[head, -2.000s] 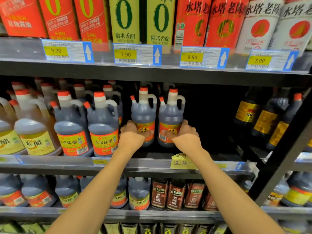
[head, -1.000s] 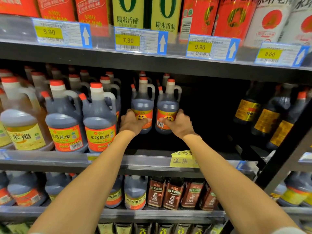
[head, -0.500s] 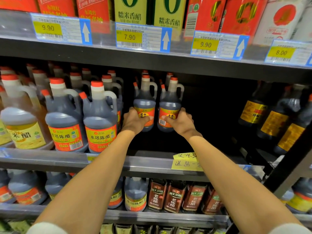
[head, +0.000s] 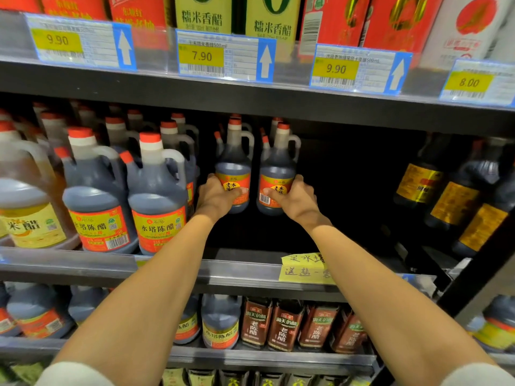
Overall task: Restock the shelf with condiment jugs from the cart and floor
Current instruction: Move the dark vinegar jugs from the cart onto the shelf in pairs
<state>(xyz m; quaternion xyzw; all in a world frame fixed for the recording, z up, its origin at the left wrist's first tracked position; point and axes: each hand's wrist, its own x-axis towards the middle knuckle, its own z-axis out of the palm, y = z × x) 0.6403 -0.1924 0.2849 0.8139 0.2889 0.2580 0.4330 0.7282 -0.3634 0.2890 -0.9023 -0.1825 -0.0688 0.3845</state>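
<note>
Two small dark vinegar jugs with red caps and orange labels stand side by side deep on the middle shelf (head: 239, 270). My left hand (head: 216, 197) grips the lower body of the left jug (head: 233, 162). My right hand (head: 295, 197) grips the base of the right jug (head: 277, 165). Both arms reach far in over the shelf's front rail. More caps of the same kind show right behind the two jugs. The jugs' bottoms are partly hidden by my fingers.
Bigger dark vinegar jugs (head: 156, 199) stand close on the left, a yellow-labelled jug (head: 25, 207) beyond them. Dark space lies to the right of my right hand, then gold-labelled bottles (head: 451, 201). A yellow handwritten note (head: 305, 267) hangs on the rail. Price tags (head: 225, 55) line the shelf above.
Both hands have pushed the two small jugs further back into the shelf, keeping their grip. The view has tilted slightly upward and closer.
</note>
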